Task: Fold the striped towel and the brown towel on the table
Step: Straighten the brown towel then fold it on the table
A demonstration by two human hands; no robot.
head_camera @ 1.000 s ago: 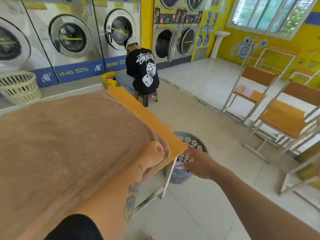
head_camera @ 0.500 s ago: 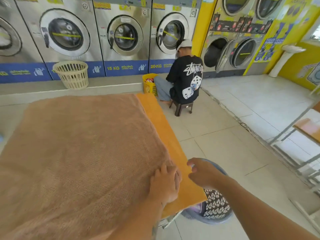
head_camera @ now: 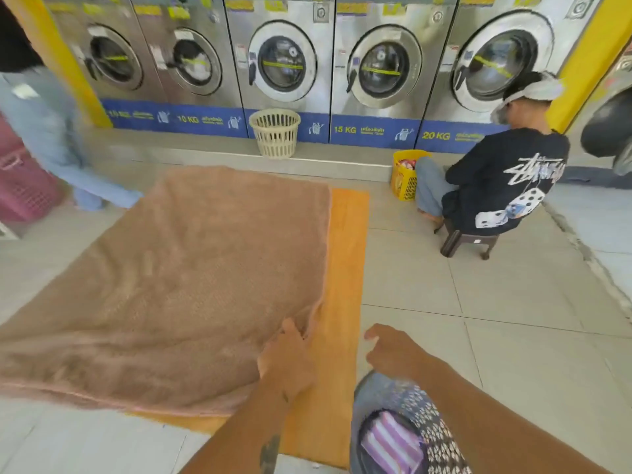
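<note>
While resting the left hand [head_camera: 287, 357] on the near right corner of the brown towel [head_camera: 191, 285], cannot tell whether pinching or just pressing. Spread over the table [head_camera: 345, 268], stretching away and leftward from that corner. Holds the right hand [head_camera: 393, 350] loose and empty just beside, over the striped towel [head_camera: 386, 443] in the basket [head_camera: 444, 439].

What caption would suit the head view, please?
Brown towel spread on the orange table, left hand at its corner; right hand free near the basket holding the striped towel.
</note>
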